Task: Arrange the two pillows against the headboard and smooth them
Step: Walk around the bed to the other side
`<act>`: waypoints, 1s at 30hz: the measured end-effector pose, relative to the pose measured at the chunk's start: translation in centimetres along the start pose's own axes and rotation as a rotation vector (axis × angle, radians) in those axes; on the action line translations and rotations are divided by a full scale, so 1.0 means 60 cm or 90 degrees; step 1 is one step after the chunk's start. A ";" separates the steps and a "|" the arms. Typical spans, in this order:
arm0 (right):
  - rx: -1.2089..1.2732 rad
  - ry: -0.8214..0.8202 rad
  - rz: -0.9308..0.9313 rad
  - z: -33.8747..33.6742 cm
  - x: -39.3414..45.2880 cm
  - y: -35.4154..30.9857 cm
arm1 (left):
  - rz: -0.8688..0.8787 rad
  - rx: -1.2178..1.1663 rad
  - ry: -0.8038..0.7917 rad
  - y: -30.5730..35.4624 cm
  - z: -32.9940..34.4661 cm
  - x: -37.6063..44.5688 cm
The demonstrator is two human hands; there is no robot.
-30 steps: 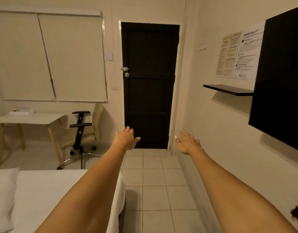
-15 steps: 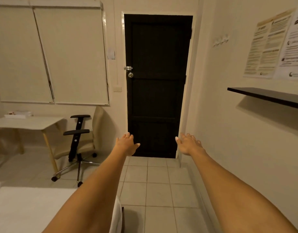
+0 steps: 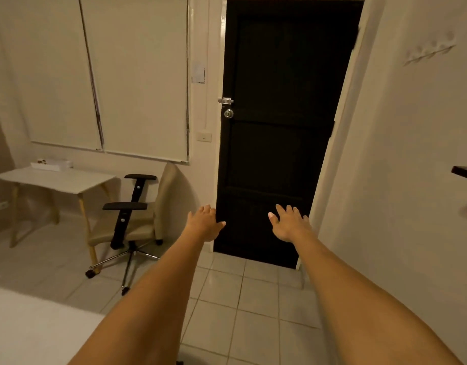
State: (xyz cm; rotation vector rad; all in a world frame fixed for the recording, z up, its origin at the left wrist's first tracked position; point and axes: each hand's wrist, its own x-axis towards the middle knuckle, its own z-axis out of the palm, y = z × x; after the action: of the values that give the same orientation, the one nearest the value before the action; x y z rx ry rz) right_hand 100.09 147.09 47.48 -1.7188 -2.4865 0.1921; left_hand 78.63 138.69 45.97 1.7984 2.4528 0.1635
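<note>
white bed corner (image 3: 29, 327), lower left; pillows and headboard out of view. left hand (image 3: 203, 224), right hand (image 3: 290, 224): empty, fingers spread, raised toward black door (image 3: 279, 127). advised: turn to the bed, find both pillows before reaching.

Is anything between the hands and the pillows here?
Cannot be judged: no pillow or headboard is in view. Both hands, left hand and right hand, are open, held out toward the black door.

Left hand (image 3: 204, 224) and right hand (image 3: 290, 224) outstretched, fingers spread, empty, before dark door (image 3: 285, 122); chair (image 3: 137, 219) beside tabletop (image 3: 55, 179).
</note>
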 end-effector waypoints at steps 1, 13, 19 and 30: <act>0.000 -0.001 -0.007 0.001 0.031 -0.006 | -0.010 0.003 -0.004 -0.007 0.000 0.028; 0.010 -0.043 -0.048 0.002 0.421 -0.102 | -0.096 0.005 0.003 -0.103 -0.046 0.382; 0.019 -0.050 -0.090 0.012 0.582 -0.148 | -0.140 0.014 0.009 -0.153 -0.055 0.511; -0.001 -0.069 -0.260 0.077 0.868 -0.305 | -0.336 0.012 0.022 -0.325 -0.046 0.667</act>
State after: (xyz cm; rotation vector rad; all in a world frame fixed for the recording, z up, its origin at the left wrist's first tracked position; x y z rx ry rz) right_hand 64.15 189.25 47.07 -1.1895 -2.8462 0.2485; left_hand 47.84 170.99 45.37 1.0997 2.8521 0.1271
